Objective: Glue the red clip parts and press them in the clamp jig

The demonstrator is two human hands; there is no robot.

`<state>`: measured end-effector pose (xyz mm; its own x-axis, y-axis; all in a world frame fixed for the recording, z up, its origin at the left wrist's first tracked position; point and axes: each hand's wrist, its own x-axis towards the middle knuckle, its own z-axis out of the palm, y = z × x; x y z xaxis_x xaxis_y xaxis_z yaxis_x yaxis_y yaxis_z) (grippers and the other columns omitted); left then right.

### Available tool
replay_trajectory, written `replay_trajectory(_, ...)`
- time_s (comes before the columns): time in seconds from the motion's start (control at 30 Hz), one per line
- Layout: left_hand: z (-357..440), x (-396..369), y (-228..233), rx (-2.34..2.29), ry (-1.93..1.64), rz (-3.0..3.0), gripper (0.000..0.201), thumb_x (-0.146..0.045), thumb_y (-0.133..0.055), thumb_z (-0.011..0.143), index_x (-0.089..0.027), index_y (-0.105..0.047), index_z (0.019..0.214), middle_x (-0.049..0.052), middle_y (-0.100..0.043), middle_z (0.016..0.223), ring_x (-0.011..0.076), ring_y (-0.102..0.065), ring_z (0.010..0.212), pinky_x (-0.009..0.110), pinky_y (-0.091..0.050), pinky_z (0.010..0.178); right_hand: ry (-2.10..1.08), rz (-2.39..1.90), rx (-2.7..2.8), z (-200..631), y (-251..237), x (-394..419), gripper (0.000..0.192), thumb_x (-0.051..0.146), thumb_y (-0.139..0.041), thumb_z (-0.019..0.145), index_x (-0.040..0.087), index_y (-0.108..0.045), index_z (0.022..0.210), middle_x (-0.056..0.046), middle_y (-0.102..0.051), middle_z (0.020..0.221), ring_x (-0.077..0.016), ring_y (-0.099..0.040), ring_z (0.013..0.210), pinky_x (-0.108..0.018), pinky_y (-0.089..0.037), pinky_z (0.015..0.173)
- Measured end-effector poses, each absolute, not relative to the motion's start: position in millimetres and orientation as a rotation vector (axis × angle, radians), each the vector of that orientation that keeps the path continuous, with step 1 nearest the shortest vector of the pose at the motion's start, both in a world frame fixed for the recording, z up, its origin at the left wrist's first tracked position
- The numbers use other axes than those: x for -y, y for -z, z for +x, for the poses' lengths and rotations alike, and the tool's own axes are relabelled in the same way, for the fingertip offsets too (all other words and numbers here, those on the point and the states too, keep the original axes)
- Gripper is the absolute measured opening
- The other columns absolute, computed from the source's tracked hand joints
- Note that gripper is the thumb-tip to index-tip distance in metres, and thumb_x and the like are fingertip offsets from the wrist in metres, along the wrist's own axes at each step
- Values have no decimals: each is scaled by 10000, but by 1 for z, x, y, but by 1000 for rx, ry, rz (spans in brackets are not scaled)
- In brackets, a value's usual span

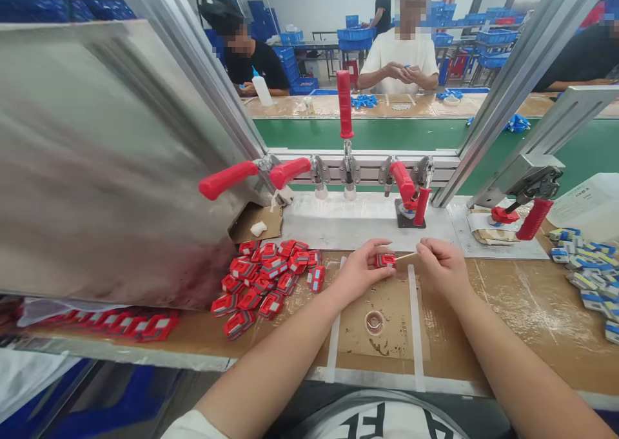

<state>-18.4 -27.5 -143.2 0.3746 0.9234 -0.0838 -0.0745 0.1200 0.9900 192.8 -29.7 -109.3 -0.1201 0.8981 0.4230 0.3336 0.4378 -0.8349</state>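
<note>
Between the left hand's [360, 268] thumb and fingers sits one red block [385, 261], pinched at its ends just above the table [312, 329]. Just right of those fingers, one thin stick [406, 256] reaches toward the block's side, gripped by the right hand's [442, 265] fingertips, pressed together around its far end. The work on this block looks under way, not finished; whether the tip touches is too small to tell.

Nearer the body than the fingers is one small cup [374, 333], between two pale tape strips [415, 323]. Left of the left fingers lies one heap of red blocks [265, 278], roughly two dozen, overlapping too much for an exact count; farther left, a row of red blocks [140, 326] runs partly out of sight. Which are done and which remain cannot be told.

Well right of the right fingers is one pile of grey-and-blue blocks [587, 271], too overlapped to count. Beyond both hands stand six red-handled clamps [345, 104]: five along one rail [367, 162], one to the right.
</note>
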Motion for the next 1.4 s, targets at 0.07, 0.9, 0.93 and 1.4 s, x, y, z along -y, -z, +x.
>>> replay_trajectory(0.07,-18,28,144,-925,-885,1209,643,-208,-881,734,-247,-600,1312,110,-723,1251,224,-727,1076,389,-570,1007,-653,-1122,1734,191,112,26,452,352,-524,979,223,-323,595,41,-327,569,-121,-317,537,-295,-246,545)
replay_trajectory(0.9,-18,31,134,-1011,-820,1201,589,-175,-859,759,-224,-592,1282,116,-734,1234,257,-741,1088,467,-570,1027,-424,-1142,1915,186,115,24,406,216,-531,965,218,-300,631,59,-326,574,-100,-316,529,-270,-263,534)
replay_trajectory(0.93,-18,31,134,-1014,-820,1206,587,-178,-857,762,-224,-592,1284,118,-733,1238,256,-742,1086,466,-572,1024,-398,-1147,1921,186,115,24,404,208,-534,958,219,-294,633,60,-320,572,-98,-312,526,-269,-258,530)
replay_trajectory(1.4,-18,32,143,-963,-908,1287,495,-140,-830,782,-217,-614,1220,113,-710,1283,231,-730,1115,433,-561,1054,-482,-896,1946,184,103,39,412,105,-534,933,221,-266,643,67,-279,580,-87,-277,512,-254,-231,515)
